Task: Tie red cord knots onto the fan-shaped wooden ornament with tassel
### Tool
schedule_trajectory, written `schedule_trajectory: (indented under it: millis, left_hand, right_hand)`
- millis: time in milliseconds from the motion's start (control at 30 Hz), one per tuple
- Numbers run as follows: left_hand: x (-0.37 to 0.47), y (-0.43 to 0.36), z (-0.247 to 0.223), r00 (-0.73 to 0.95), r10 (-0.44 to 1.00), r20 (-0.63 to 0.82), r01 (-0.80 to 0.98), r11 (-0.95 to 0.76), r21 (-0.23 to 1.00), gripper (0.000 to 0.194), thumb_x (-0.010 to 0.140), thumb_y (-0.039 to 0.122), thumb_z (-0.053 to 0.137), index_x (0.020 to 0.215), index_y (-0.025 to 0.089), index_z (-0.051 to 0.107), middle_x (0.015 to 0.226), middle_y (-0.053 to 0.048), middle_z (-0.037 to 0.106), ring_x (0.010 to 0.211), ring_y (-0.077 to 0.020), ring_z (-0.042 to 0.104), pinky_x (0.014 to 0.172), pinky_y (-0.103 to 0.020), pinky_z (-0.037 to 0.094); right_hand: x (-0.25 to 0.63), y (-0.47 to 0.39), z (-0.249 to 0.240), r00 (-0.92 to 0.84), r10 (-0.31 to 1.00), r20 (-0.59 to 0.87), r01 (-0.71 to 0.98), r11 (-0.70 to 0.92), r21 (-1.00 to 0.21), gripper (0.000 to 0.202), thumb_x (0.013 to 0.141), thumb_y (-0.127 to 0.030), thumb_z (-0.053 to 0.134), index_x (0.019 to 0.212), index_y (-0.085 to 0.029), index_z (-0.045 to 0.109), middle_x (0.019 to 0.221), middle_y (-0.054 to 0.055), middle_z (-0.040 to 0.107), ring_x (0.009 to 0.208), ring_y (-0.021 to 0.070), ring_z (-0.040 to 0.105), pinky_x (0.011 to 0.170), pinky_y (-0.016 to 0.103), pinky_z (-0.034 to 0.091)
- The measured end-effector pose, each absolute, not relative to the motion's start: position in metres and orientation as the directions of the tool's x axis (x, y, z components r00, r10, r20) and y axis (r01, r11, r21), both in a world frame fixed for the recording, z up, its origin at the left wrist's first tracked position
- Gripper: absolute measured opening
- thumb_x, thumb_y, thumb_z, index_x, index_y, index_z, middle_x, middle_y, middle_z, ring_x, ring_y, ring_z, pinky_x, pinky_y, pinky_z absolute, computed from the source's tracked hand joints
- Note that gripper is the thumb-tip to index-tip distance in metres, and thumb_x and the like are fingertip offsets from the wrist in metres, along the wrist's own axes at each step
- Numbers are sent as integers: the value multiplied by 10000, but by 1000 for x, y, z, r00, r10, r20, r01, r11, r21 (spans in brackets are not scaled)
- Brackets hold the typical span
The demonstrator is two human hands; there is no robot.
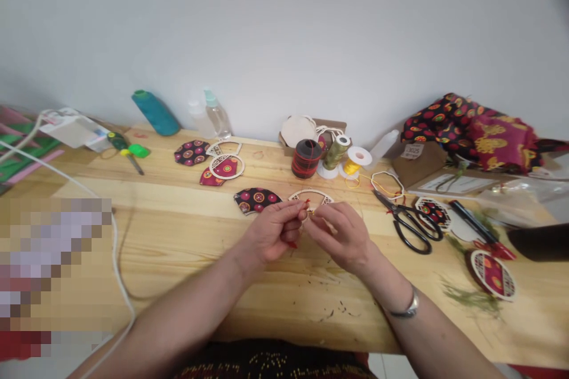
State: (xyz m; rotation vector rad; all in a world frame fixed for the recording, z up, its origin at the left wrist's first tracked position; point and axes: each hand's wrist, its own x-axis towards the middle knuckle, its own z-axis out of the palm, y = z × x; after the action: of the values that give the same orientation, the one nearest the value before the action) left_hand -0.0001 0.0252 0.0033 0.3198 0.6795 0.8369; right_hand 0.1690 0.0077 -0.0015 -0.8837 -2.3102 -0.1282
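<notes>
My left hand (278,225) is closed in a pinch on a thin red cord (306,204), whose tip shows above the thumb. A bit of red (291,244) hangs below its fingers. Close against it, my right hand (340,234) also has its fingers pinched together, with a speck of yellow near the fingertips; what they grip is too small to tell. Just behind both hands lies a pale wooden fan-shaped frame (326,194), partly hidden by them. A dark patterned fabric fan piece (255,198) lies just beyond my left hand.
Black-handled scissors (411,228) lie to the right, near a round framed ornament (493,275). Thread spools (306,159) stand at the back before a small box. A teal thread cone (155,113) leans on the wall. A white cable (116,249) crosses the left side.
</notes>
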Motion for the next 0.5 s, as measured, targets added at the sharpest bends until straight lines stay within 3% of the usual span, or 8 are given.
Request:
schedule_trajectory:
  millis: [100,167,333,500]
  left_hand:
    - [1,24,5,477,771,-421,-561,636,530,198,626,187,780,632,89,608,505,57,468,377,14,224,351,-121,133]
    - [2,22,6,469,775,-423,-554,631,543,211,612,196,792,618,92,609,476,68,435,375,12,211,350,-124,125]
    - [4,21,5,449,775,-446,-562,632,533,214,613,194,796,639,102,606,441,97,355,378,1,186,348,-127,135]
    - [1,26,1,513,751,-416,-562,660,498,203,688,190,735,631,95,565,497,67,417,380,5,191,340,-124,144]
  right_hand:
    - [169,6,4,-654,353,669,565,816,121,169,844,-80,548,955,-190,614,982,80,639,859,183,554,668,323,449]
    - [169,7,5,-675,345,652,561,815,148,143,851,-82,537,935,-168,614,1010,89,645,855,186,550,662,326,451]
    - [164,3,3,-676,384,629,531,846,54,137,874,-95,508,879,-182,614,1049,73,654,877,186,559,673,323,456]
    - [159,-4,5,-614,364,701,451,890,-68,129,877,-89,487,909,-155,593,993,97,645,881,188,570,702,320,484]
